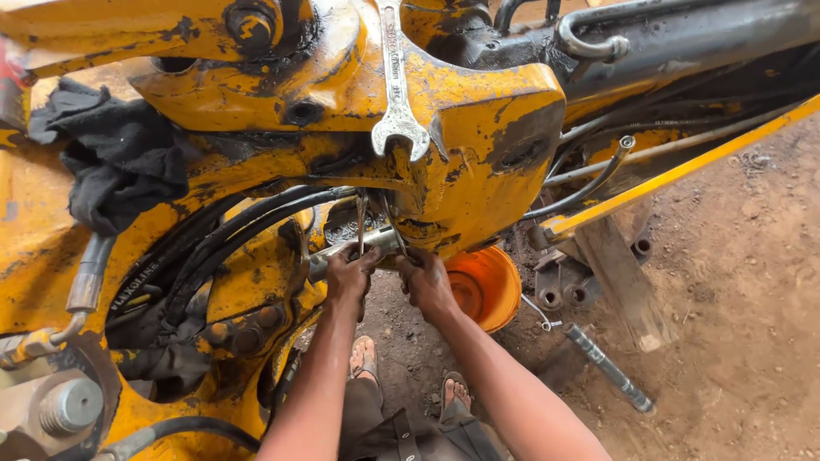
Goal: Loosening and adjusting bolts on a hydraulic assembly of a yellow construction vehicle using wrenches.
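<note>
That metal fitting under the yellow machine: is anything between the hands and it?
Nothing visible. Both the left hand and the right hand already touch the fitting. Black hoses run to its left, and an orange bucket sits behind, both clear of the hands.

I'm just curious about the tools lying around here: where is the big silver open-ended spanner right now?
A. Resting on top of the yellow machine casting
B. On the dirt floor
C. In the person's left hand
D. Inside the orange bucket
A: the spanner lies untouched on the yellow machine casting, above both hands, which work underneath it.
</note>
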